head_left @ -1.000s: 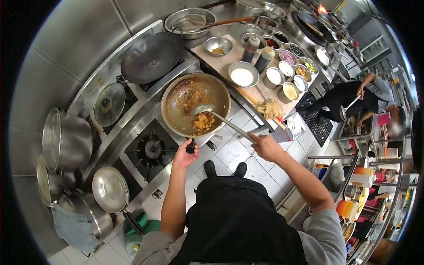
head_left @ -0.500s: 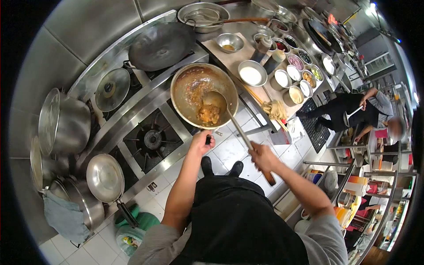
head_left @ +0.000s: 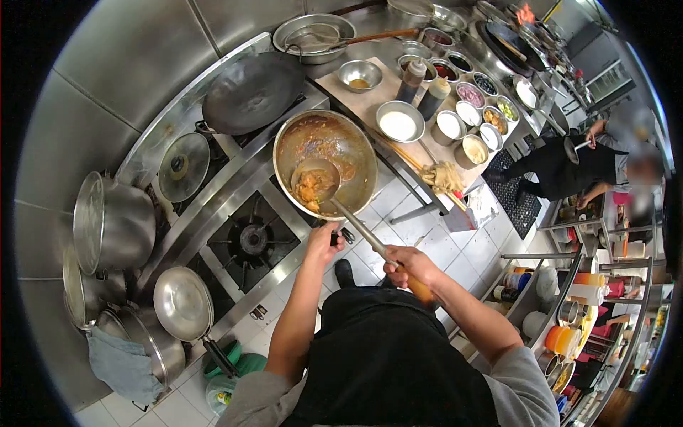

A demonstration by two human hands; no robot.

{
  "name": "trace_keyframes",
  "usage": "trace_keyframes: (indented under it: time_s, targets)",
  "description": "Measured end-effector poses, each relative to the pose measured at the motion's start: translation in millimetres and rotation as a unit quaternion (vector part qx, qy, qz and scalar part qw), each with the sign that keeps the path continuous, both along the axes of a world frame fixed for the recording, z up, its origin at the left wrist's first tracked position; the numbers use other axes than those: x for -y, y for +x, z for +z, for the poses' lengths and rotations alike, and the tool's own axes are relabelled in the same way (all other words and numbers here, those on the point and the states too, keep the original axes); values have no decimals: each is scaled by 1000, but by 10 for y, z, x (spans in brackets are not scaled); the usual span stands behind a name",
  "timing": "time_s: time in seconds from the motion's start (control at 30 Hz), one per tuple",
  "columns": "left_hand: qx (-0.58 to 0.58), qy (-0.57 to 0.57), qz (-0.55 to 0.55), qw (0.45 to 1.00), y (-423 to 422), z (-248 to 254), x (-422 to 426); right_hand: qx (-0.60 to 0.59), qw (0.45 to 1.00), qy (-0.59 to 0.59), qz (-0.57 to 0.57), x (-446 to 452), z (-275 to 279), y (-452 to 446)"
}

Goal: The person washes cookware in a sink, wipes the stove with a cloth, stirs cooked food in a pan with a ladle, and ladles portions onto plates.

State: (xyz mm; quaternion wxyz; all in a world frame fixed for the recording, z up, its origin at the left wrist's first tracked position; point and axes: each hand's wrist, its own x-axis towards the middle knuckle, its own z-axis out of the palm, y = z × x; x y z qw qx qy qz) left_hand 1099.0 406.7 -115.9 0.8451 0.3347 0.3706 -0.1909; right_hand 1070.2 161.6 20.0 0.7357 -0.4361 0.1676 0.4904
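Note:
My left hand is closed around the dark handle of a metal pan, which is held up beside the stove's front edge. Sauce coats the pan's inside. In my right hand is a long ladle, gripped by its wooden handle end. The ladle's bowl rests in the left part of the pan, against a lump of orange-brown food. Whether the bowl touches the pan's bottom I cannot tell.
A gas burner lies left of the pan, with a dark wok behind. Stacked pans and a large pot stand at left. Sauce bottles and several ingredient bowls fill the right counter. Another person holds a ladle farther right.
The ladle's bowl and the food have shifted left inside the pan. My right hand has moved slightly left and nearer my body. My left hand keeps its hold on the pan.

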Motion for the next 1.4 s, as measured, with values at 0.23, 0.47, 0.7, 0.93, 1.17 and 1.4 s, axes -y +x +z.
trace_keyframes:
  time_s: [0.23,0.47,0.7,0.93,1.17,1.4]
  targets:
    - [2,-67,-6,998,-58,-174,-243,-55,997,43,-14,336,-49,309]
    - [-11,-90,1,996,-96,-134,-240,281,887,-318,184,507,107,1055]
    - [-33,-82,23,996,79,7,-201,341,822,-381,251,658,-302,956]
    - [-33,19,15,999,168,288,125,73,983,-144,82,301,69,57]
    - [-14,22,2,1000,34,318,48,-87,991,104,-16,42,257,148]
    - [-8,-72,-20,997,-219,-184,-356,-96,978,178,-52,269,344,138]
